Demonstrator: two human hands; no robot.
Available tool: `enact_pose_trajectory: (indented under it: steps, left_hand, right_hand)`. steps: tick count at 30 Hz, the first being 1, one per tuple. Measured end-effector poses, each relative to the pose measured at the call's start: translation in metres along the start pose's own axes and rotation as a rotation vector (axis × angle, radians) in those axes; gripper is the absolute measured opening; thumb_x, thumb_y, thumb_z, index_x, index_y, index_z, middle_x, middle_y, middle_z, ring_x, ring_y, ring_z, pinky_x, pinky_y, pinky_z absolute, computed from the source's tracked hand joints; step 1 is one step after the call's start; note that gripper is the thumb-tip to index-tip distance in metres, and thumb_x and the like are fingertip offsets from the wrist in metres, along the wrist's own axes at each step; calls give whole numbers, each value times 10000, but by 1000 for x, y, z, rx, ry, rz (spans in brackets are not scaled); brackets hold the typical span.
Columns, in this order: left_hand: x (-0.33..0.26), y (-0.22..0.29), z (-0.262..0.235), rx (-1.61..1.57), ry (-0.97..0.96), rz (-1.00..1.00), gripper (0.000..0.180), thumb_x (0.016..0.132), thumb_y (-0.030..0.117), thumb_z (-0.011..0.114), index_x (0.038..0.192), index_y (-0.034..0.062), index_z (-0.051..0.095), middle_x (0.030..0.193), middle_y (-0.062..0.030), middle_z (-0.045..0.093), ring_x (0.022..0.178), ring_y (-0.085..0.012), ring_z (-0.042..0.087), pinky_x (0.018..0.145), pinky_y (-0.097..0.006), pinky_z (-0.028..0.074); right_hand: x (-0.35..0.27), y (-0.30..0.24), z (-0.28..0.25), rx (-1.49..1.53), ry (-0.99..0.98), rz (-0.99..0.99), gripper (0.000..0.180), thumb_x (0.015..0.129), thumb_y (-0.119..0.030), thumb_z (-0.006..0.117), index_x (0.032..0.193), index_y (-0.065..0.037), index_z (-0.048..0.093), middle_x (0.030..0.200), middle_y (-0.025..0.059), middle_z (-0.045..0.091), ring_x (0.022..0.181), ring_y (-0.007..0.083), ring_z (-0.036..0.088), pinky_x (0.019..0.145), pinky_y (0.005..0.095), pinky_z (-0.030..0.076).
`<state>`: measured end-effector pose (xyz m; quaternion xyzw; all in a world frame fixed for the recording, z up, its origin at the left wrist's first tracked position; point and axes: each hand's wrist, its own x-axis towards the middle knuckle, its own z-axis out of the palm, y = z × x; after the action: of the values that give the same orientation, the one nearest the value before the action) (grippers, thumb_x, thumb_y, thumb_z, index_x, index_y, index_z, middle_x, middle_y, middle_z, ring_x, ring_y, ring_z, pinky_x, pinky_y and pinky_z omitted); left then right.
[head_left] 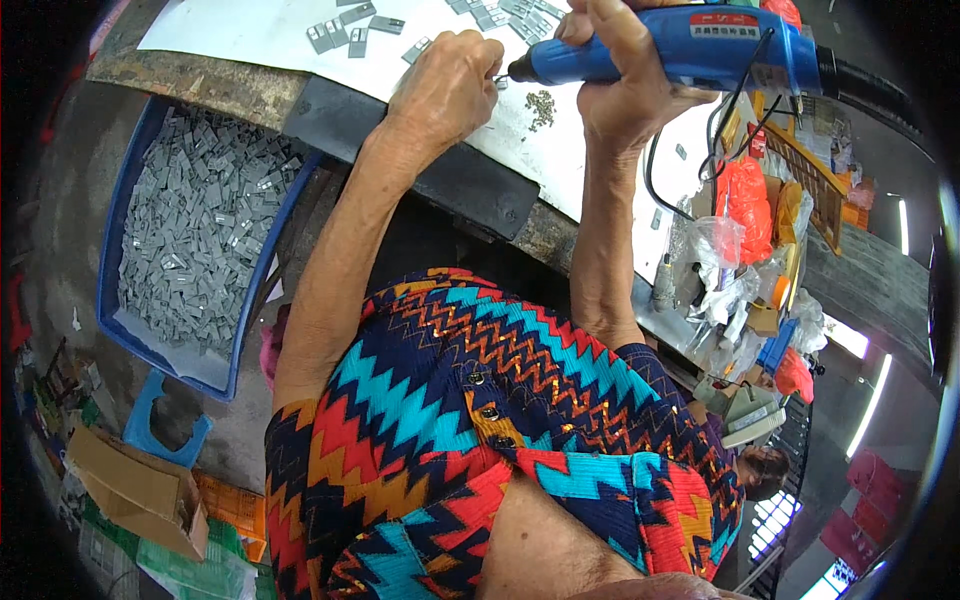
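My right hand (630, 90) is wrapped round a blue electric screwdriver (670, 45), held almost level with its dark tip toward the left. Close to that tip, my left hand (447, 85) has its fingers pinched together against a small grey part (500, 84), mostly hidden by the fingertips. A small heap of brass-coloured screws (541, 110) lies on the white work surface (545, 165) between my two hands. Several flat grey plastic pieces (357, 42) are spread beyond my left hand, and more grey pieces (520, 20) lie behind the screwdriver tip.
A blue bin (232, 375) full of grey pieces stands at the left, below the bench edge. Red and clear plastic bags (745, 210) crowd the bench's right side. A black cable (650, 180) loops beside my right wrist. An open cardboard box (135, 485) lies at lower left.
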<state>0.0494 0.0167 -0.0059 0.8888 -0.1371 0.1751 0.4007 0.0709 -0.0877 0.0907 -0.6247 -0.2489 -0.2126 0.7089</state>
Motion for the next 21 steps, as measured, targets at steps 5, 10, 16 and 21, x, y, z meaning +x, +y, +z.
enact_pose_trajectory:
  steps: [5,10,16,21]
  left_hand:
    - [2,-1,-1,-43,-12,-9,117,688,0,662,777,10,586,749,-104,579,723,-229,571,663,-349,473]
    - [2,0,-2,-28,-22,-37,120,677,-2,663,764,9,581,741,-100,574,717,-226,569,653,-341,467]
    - [3,0,-3,-78,-45,-57,119,674,-1,663,750,10,572,729,-99,568,711,-230,563,654,-344,462]
    - [4,-1,-2,-132,-43,-40,110,675,-29,645,740,-3,559,716,-97,558,683,-216,560,631,-332,464]
  right_hand:
    - [-1,1,-2,-73,-35,-49,75,708,-1,600,756,14,545,634,70,551,495,123,518,484,252,449]
    - [0,-1,-2,-59,-58,18,68,699,-4,601,737,15,548,622,66,548,494,122,517,481,248,446]
    - [1,1,2,-136,-45,98,83,678,1,617,735,13,558,613,60,555,487,118,524,465,239,453]
    - [2,6,-2,-178,-107,77,83,676,-3,621,735,12,565,616,59,564,479,117,530,442,233,456]
